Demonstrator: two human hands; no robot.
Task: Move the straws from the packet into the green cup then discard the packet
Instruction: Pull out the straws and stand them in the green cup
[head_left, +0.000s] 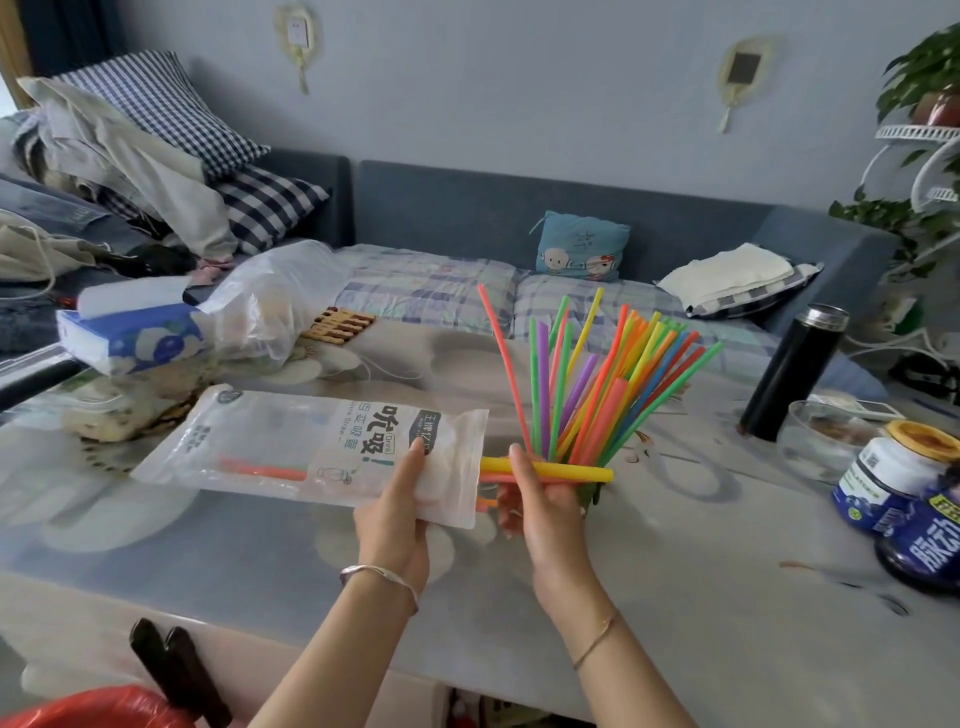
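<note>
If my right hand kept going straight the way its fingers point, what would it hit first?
Most likely the green cup and the straws standing in it, just beyond your right hand; depth is hard to judge.

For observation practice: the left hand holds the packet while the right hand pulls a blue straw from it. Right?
Not blue: the head view shows the left hand holding the packet while the right hand pulls a yellow straw from it.

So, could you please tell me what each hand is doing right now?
Left hand: gripping the clear plastic straw packet.
Right hand: pinching a thick yellow straw.
</note>
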